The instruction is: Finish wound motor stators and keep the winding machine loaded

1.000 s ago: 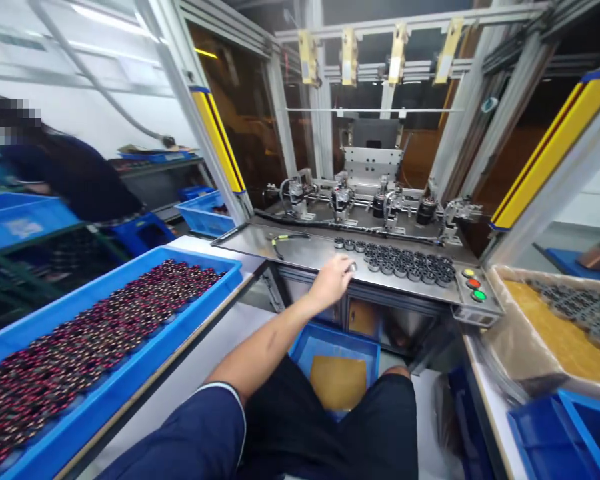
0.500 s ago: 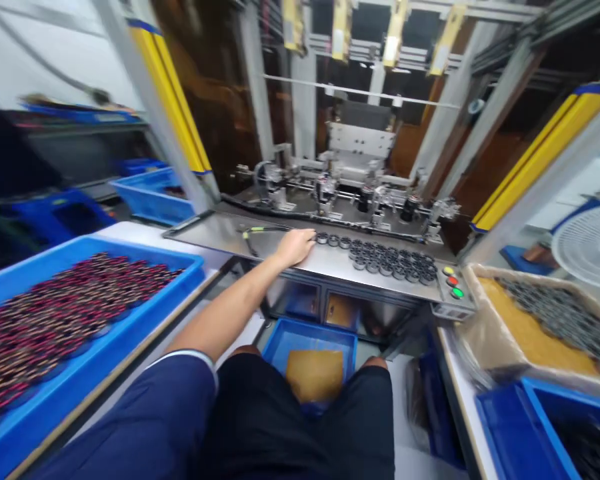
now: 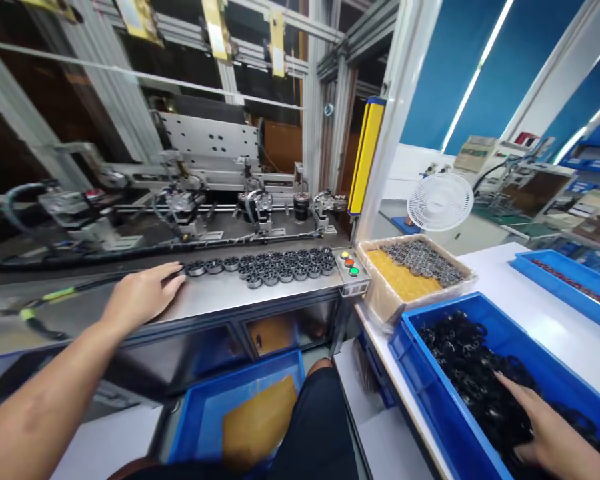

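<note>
My left hand (image 3: pixel 143 297) rests on the metal ledge (image 3: pixel 210 298) of the machine, its fingers stretched out and thumb apart. Its fingertips are at the left end of a row of dark metal rings (image 3: pixel 214 266), by the first ring. The row runs right into a block of similar rings (image 3: pixel 285 265) packed side by side. My right hand (image 3: pixel 550 427) reaches into a blue bin (image 3: pixel 430 373) at the lower right, thumb and index finger apart over a heap of black plastic parts (image 3: pixel 460 347). Its other fingers are partly hidden.
Behind the ledge stand machine fixtures (image 3: pixel 260 207). A control box (image 3: pixel 353 270) with yellow, red and green buttons sits at the ledge's right end. Beyond it are a lined carton (image 3: pixel 380 293) of grey parts and a white fan (image 3: pixel 440 202). A blue tray (image 3: pixel 193 413) lies below.
The view has swung right, bringing the black-parts bin fully into sight. My right hand has come into view inside that bin. My left hand stays at the left end of the ring row.
</note>
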`<state>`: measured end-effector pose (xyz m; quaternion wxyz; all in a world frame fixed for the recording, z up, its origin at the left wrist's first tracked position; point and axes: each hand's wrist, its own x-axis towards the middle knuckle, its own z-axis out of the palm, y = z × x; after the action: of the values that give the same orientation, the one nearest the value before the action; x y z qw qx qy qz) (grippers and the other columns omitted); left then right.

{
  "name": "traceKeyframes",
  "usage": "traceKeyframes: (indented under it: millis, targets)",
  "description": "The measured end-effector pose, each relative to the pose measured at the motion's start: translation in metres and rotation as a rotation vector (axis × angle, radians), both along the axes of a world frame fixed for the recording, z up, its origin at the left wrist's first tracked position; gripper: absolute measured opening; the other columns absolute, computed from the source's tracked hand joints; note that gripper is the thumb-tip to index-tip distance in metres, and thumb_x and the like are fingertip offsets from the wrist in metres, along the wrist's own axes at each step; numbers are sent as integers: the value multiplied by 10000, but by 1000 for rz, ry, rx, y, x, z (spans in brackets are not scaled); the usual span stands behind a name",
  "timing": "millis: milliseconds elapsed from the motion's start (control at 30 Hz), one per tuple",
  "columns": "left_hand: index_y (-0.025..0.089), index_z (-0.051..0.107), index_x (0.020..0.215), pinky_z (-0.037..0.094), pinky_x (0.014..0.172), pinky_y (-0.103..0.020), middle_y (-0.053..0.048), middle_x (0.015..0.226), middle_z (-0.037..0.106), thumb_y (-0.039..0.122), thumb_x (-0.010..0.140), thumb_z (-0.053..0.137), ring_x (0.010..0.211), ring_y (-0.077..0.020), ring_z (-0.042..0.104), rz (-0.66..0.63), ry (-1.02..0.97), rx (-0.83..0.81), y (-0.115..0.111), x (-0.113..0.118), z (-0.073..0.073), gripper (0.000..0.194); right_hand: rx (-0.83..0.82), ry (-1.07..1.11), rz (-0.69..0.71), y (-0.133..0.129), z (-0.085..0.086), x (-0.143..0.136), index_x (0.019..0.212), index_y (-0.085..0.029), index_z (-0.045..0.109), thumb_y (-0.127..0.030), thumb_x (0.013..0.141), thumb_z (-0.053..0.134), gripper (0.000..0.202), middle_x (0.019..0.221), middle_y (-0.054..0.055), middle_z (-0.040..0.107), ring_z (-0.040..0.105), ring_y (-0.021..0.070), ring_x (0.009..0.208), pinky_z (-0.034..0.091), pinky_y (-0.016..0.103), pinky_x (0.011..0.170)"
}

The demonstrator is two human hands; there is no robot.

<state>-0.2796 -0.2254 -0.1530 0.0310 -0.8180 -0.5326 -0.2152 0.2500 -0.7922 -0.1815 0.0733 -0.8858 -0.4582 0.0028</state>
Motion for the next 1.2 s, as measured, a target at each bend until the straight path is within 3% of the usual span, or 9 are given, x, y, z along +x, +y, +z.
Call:
traceKeyframes:
  millis: [167,300,400,533,667,767,867,1000,1200]
  targets:
    - [276,714,925,575,882,-535,-24,910,802,565,774,419,942,-345,748,7,-49,-5,-6,-1,11,440,207,2,87,49,1,18,1373,-92,554,-283,742,660,667,1346,205,618,603,321,1255,470,483,1098]
    - [333,700,989,557,868,-641,-46,943,787,592,770,410,986,-432,725,-28,-171,137,-30,34,44,446,269,-43,163,76,2,12,1032,-161,716,-345,943,507,291,1085,131,719,681,264,1050,532,448,996]
    - [229,681,1128,492,1047,-614,-112,1179,741,467,877,415,1186,-396,657,-309,-216,276,-64,110,84,436,224,-85,201,80,1,6,935,-189,730,-256,965,430,308,982,103,717,690,236,928,561,398,895]
    - [173,647,1238,457,1135,-418,-113,1324,674,376,965,492,1278,-247,592,-583,-71,171,-101,261,117,374,103,-188,91,69,-4,10,1046,-98,735,-202,833,542,306,980,225,700,703,375,868,569,504,732]
    - [165,637,1195,532,1004,-470,-104,1263,651,388,953,607,1152,-231,631,-775,135,-36,-124,394,106,331,17,-204,98,62,-6,25,912,-131,752,-159,823,536,236,838,184,732,729,333,752,579,433,683]
    - [166,605,1240,567,935,-447,-103,1264,630,375,956,609,1098,-222,642,-814,215,-164,-135,453,85,353,13,-185,180,62,-3,32,963,-175,753,-197,860,504,270,954,138,754,743,281,850,593,368,720]
    - [156,592,1260,569,931,-448,-110,1274,622,374,949,619,1104,-229,640,-798,231,-240,-138,480,66,380,40,-175,211,64,-1,34,866,-197,737,-252,931,421,327,887,112,743,740,261,799,597,369,715]
    - [163,590,1267,563,945,-456,-111,1292,614,373,953,613,1121,-233,633,-774,179,-292,-133,491,51,379,129,-160,225,65,0,32,885,-192,728,-304,981,378,380,924,119,736,737,254,820,600,383,761]
    - [164,584,1276,561,948,-463,-110,1298,611,375,953,612,1127,-237,631,-802,-53,-419,-139,489,64,386,251,-112,339,71,3,19,993,-187,733,-321,964,431,332,911,90,744,742,203,800,610,311,745]
